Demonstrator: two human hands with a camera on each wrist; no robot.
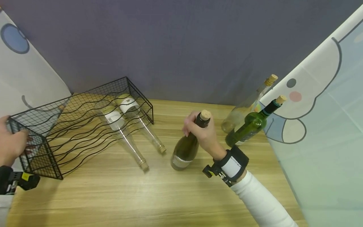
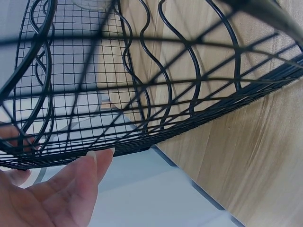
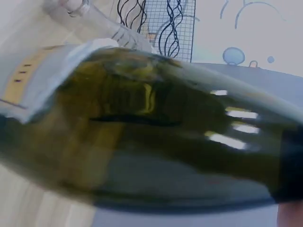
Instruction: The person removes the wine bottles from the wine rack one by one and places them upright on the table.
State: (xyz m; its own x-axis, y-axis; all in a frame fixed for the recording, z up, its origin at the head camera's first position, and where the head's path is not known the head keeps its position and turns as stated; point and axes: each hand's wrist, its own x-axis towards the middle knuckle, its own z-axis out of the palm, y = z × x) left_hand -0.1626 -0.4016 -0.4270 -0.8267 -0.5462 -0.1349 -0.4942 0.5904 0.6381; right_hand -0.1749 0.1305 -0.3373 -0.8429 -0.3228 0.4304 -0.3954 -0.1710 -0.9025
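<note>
The left hand [image 1: 11,142] pinches one end of a black wire wine rack [image 1: 45,138], where two clear corked bottles [image 1: 114,121] lie. Rightward, the right hand [image 1: 204,134] grips a dark-green corked bottle [image 1: 185,148] by its neck — tilted over the counter [image 1: 127,198]. Farther right stand a clear bottle [image 1: 239,113] and a green one [image 1: 249,126].

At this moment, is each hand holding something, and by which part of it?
The right hand holds the dark bottle by its neck, below the cork. The left hand grips the black wire rack at its left end.
</note>
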